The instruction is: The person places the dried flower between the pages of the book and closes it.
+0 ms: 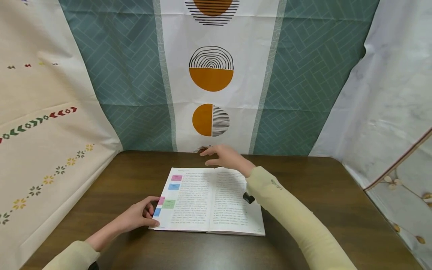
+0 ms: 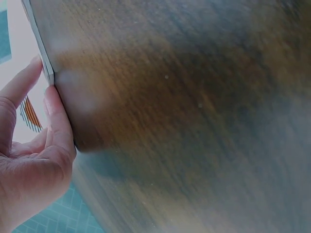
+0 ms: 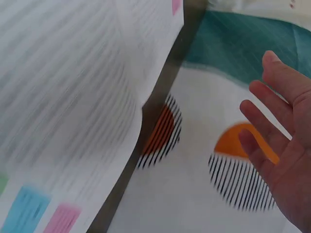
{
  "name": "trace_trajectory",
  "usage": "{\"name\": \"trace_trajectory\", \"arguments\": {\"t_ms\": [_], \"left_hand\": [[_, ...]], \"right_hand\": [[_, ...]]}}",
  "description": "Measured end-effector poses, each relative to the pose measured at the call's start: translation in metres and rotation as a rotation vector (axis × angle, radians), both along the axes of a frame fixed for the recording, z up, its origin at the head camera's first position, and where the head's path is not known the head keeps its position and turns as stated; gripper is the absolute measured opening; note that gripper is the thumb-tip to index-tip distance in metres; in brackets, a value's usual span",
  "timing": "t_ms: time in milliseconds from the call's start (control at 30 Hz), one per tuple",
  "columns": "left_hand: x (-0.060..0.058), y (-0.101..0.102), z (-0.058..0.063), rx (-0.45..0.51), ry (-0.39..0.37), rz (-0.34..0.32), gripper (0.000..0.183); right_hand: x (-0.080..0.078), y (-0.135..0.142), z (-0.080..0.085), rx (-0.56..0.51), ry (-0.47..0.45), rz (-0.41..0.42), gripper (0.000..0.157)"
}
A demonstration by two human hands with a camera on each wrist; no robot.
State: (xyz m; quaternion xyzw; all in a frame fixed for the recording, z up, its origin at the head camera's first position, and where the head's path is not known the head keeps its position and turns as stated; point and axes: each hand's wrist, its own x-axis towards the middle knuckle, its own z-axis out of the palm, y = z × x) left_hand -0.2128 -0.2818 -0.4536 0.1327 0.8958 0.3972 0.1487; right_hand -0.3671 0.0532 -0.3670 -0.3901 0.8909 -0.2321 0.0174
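An open book (image 1: 229, 210) with printed pages lies flat on the dark wooden table. Coloured sticky notes mark its left page, including a pink note (image 1: 176, 177), a blue note (image 1: 174, 186) and a green note (image 1: 168, 204). My left hand (image 1: 138, 215) is at the lower left of the book, pinching its edge; in the left wrist view the thumb and a finger lie on either side of that edge. Above the far edge of the book hovers my right hand (image 1: 227, 156), fingers loosely extended and apart from the pages. Nothing is in the right hand (image 3: 286, 141).
The wooden table (image 1: 303, 195) extends on both sides of the book. Behind it hangs a green and white cloth (image 1: 135, 67) with orange half-circles. A cream patterned cloth (image 1: 50, 142) hangs at the left, and a pale marbled cloth (image 1: 388, 93) at the right.
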Motion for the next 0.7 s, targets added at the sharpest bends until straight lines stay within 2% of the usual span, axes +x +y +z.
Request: {"name": "trace_trajectory", "arguments": {"t_ms": [133, 300, 500, 700], "left_hand": [[-0.001, 0.000, -0.001, -0.004, 0.005, 0.002, 0.082], [-0.001, 0.000, -0.003, -0.007, 0.007, -0.002, 0.082], [0.000, -0.001, -0.003, -0.008, 0.007, -0.011, 0.083], [0.000, 0.000, -0.002, 0.001, 0.002, -0.011, 0.082]], "right_hand": [[0.006, 0.038, 0.000, -0.082, -0.012, -0.063, 0.040], [0.019, 0.084, -0.002, -0.152, 0.029, -0.112, 0.038], [0.042, 0.125, -0.008, -0.139, 0.091, -0.197, 0.037], [0.062, 0.157, -0.023, -0.100, 0.164, -0.269, 0.035]]}}
